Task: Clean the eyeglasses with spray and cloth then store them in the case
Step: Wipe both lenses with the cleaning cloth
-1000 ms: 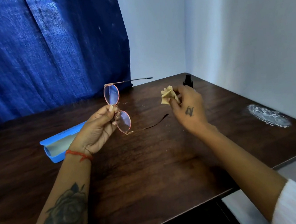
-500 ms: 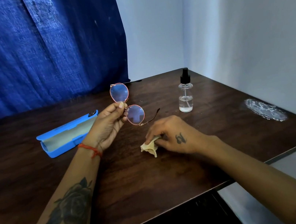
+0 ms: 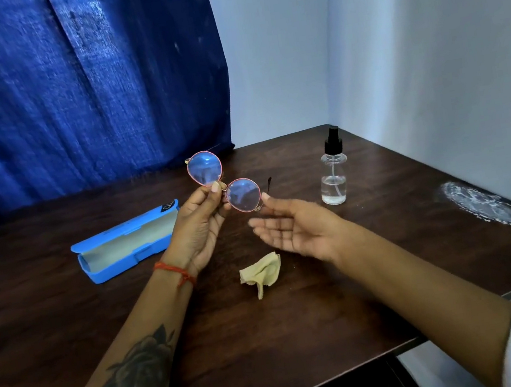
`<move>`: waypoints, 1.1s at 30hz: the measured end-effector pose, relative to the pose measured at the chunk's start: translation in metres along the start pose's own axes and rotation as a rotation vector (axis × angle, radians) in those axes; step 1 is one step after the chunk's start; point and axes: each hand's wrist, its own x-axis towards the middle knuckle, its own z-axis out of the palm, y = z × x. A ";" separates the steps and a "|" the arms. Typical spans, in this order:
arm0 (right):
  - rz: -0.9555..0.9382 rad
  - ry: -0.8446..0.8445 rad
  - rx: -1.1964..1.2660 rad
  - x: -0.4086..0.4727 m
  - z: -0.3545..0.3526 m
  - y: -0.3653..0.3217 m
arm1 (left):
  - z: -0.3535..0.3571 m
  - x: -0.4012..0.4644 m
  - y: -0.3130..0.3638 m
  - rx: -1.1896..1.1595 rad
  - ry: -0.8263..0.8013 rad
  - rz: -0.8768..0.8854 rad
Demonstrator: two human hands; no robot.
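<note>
My left hand (image 3: 201, 224) pinches the bridge of the pink-rimmed eyeglasses (image 3: 243, 195) and holds them upright above the table, lenses facing me. Palm up and open, my right hand (image 3: 292, 227) reaches toward the lower lens, its fingertips close to the rim. The crumpled beige cloth (image 3: 261, 273) lies loose on the table below both hands. An open blue case (image 3: 125, 244) rests to the left with its pale lining showing. The clear spray bottle (image 3: 332, 172) with a black pump stands to the right.
The dark wooden table (image 3: 269, 340) ends at a front edge near me and a right edge by the white wall. A white powdery patch (image 3: 478, 208) marks the tabletop at far right. A blue curtain (image 3: 76, 87) hangs behind the table.
My right hand has let go of the cloth on the table and risen, open, toward the glasses. My left hand still holds the glasses, now tilted more face-on.
</note>
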 end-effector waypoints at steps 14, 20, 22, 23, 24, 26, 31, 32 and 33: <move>-0.121 0.036 0.311 0.033 -0.003 -0.013 | 0.000 0.001 -0.003 0.117 0.060 -0.015; -0.339 0.128 0.145 0.034 -0.014 -0.021 | -0.004 0.002 0.010 0.213 0.175 -0.036; -0.438 0.141 0.036 0.032 -0.016 -0.023 | -0.006 0.002 0.014 0.237 0.210 -0.032; -0.499 0.151 -0.047 0.031 -0.017 -0.023 | -0.008 0.002 0.015 0.256 0.213 -0.030; -0.566 0.154 -0.138 0.030 -0.017 -0.024 | -0.010 0.001 0.016 0.273 0.212 -0.026; -0.695 0.128 -0.309 0.027 -0.019 -0.025 | -0.013 0.000 0.019 0.297 0.219 -0.012; -0.987 0.119 -0.829 0.025 -0.022 -0.027 | -0.018 -0.001 0.026 0.400 0.172 0.121; -1.056 0.126 -0.932 0.026 -0.023 -0.026 | -0.019 -0.001 0.028 0.447 0.152 0.164; -1.124 0.126 -1.023 0.027 -0.023 -0.026 | -0.019 -0.001 0.031 0.495 0.138 0.206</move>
